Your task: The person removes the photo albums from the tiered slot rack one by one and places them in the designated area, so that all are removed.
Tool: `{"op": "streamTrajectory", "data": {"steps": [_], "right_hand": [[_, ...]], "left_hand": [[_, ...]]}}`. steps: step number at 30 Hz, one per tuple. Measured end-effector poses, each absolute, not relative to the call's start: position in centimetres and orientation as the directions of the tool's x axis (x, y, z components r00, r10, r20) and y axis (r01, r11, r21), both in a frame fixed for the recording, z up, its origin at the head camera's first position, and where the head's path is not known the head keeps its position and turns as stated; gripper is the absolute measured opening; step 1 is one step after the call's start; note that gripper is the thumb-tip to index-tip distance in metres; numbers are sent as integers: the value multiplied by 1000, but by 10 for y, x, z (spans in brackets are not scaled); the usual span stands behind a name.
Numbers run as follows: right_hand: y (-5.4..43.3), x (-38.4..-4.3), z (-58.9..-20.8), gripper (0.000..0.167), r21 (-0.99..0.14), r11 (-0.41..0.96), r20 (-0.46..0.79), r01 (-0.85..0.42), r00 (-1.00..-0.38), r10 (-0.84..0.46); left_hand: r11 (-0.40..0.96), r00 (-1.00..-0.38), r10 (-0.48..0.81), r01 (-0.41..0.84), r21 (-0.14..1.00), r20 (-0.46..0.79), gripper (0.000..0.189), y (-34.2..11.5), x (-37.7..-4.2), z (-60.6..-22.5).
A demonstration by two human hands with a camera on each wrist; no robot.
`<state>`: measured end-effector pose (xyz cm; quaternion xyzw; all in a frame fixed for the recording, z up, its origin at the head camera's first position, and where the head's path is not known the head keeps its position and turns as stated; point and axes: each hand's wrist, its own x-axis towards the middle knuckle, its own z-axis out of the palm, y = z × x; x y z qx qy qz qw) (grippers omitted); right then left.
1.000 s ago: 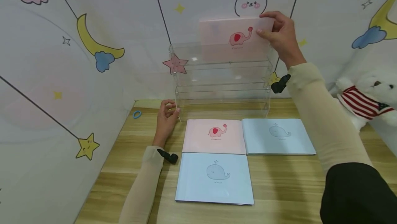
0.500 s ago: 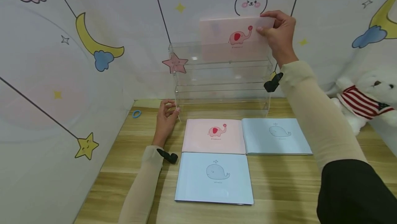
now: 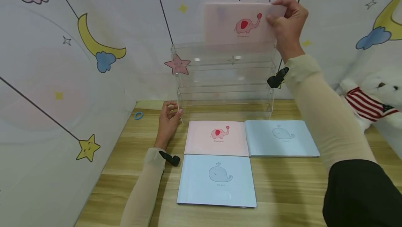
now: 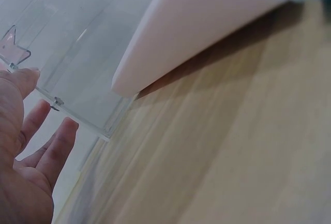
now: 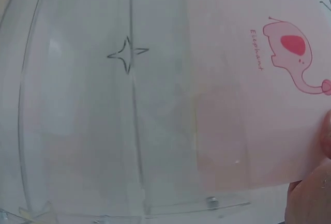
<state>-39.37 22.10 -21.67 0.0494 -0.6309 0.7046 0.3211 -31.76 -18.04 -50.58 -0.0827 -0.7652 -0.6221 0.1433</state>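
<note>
My right hand (image 3: 290, 26) pinches the right edge of a pink elephant booklet (image 3: 220, 24), thumb in front and fingers behind. The booklet stands upright at the top tier of a clear tiered display rack (image 3: 226, 96), its lower part seen through the clear panel. In the right wrist view, the booklet (image 5: 227, 105) lies to the right of the rack's panels, with only part of the thumb and hand showing. My left hand (image 3: 169, 120) holds the rack's lower left side edge. In the left wrist view its thumb and fingers (image 4: 58, 149) straddle the clear side panel.
In front of the rack lie a second pink elephant booklet (image 3: 198, 138), a blue whale booklet (image 3: 267, 138) to its right, and another blue whale booklet (image 3: 194, 181) nearer me. A blue ring (image 3: 138, 115) lies at left. A white teddy bear (image 3: 370, 103) sits at right.
My right hand has lifted the pink elephant booklet higher and slightly right over the last half second, exposing more of the rack's top panel. The left hand has stayed in place.
</note>
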Motion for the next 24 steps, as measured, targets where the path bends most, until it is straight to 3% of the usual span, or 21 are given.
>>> {"op": "streamTrajectory", "data": {"steps": [10, 18, 24], "right_hand": [[222, -392, -198, 26, -863, 5, 468, -506, -795, 385], [222, -385, -184, 26, -846, 75, 513, -527, -769, 383], [223, -379, -175, 25, -830, 55, 530, -554, -756, 383]], "left_hand": [[209, -948, -46, 300, 931, 316, 41, -181, -317, -507], [203, -952, -55, 286, 937, 302, 40, -180, -317, -507], [200, -957, -73, 261, 944, 280, 44, -179, -318, -508]]}}
